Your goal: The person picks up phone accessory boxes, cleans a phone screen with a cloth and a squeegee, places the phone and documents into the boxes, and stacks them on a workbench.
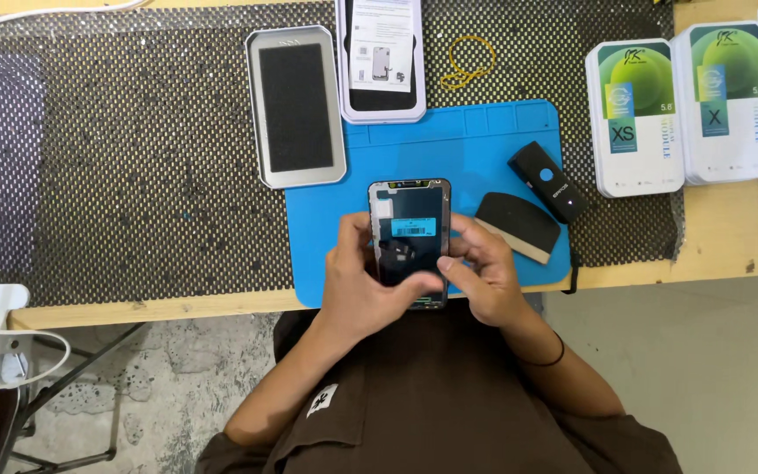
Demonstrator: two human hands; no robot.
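A black phone screen panel (409, 230), back side up with a blue sticker, held upright over the blue mat.

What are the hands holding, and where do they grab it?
Both hands, left hand and right hand, hold a phone screen by its lower end and side edges.

A light wooden table (721, 237) carries everything. A big black mesh mat with tiny dots (125, 158) covers most of its top. A bright blue rubber mat (475, 145) lies on the mesh near the front edge. Beside it on the mesh rest a grey flat tray with a black pad (296, 105), a white open box (381, 57) and a yellow rubber band (468, 61). Two white and green boxes (682, 105) stand at the mesh's right edge.
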